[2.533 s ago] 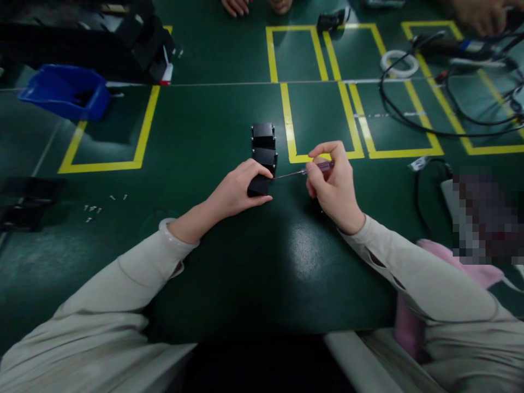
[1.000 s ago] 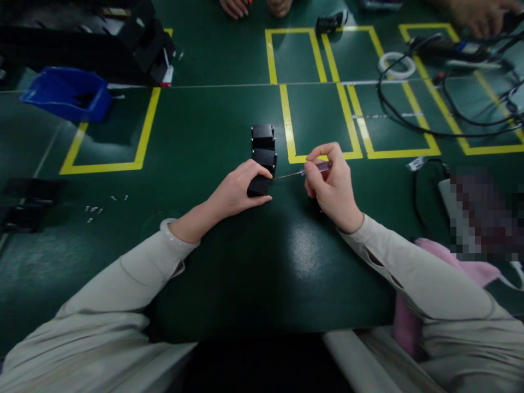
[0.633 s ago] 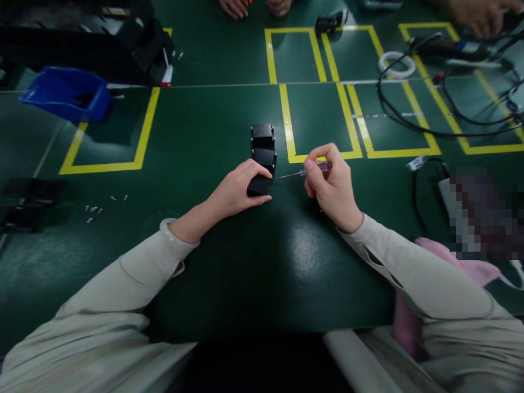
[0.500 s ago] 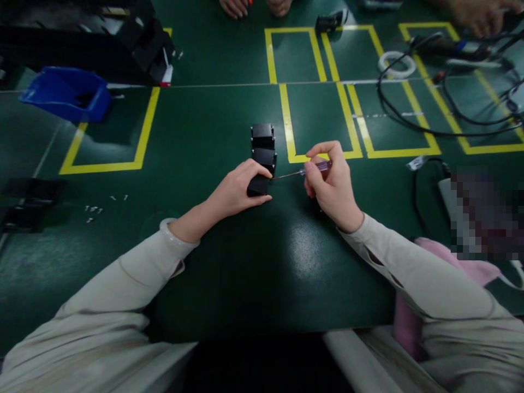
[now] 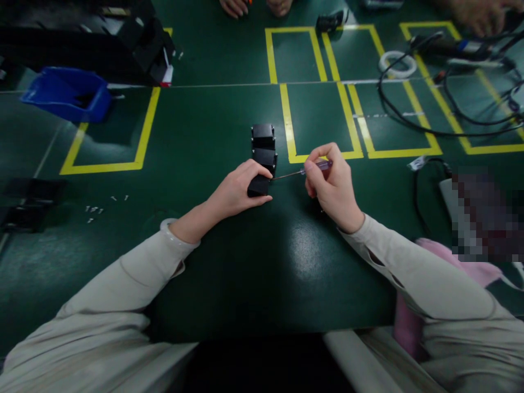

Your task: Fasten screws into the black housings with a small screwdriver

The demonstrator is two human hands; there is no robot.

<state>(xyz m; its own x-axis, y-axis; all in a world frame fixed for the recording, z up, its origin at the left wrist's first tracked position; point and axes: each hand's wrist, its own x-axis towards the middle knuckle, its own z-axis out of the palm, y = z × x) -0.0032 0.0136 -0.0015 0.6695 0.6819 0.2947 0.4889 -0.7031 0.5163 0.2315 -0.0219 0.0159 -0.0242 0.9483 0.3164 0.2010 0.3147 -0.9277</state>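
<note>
My left hand (image 5: 241,188) is closed around a small black block (image 5: 257,186) on the green table, thumb and fingers on either side of it. In my right hand (image 5: 329,183) is a screwdriver (image 5: 317,167) with a clear purplish handle, held in a pinch. Its thin shaft points left, and the tip meets the right side of the black block near my left fingertip. Beyond that block, two similar black blocks (image 5: 263,132) stand in a row, with small shiny screws at their sides. What the tip touches is too small to make out.
Several loose screws (image 5: 94,209) lie to the left, near dark parts (image 5: 28,204). A blue bin (image 5: 67,94) stands beside a black rack (image 5: 135,43). Cables (image 5: 409,123) and a white ring (image 5: 397,64) lie at right. Other people's hands (image 5: 235,6) show at the far edge.
My right hand has shifted very slightly, with the screwdriver tip still at the block's side. Otherwise things look the same.
</note>
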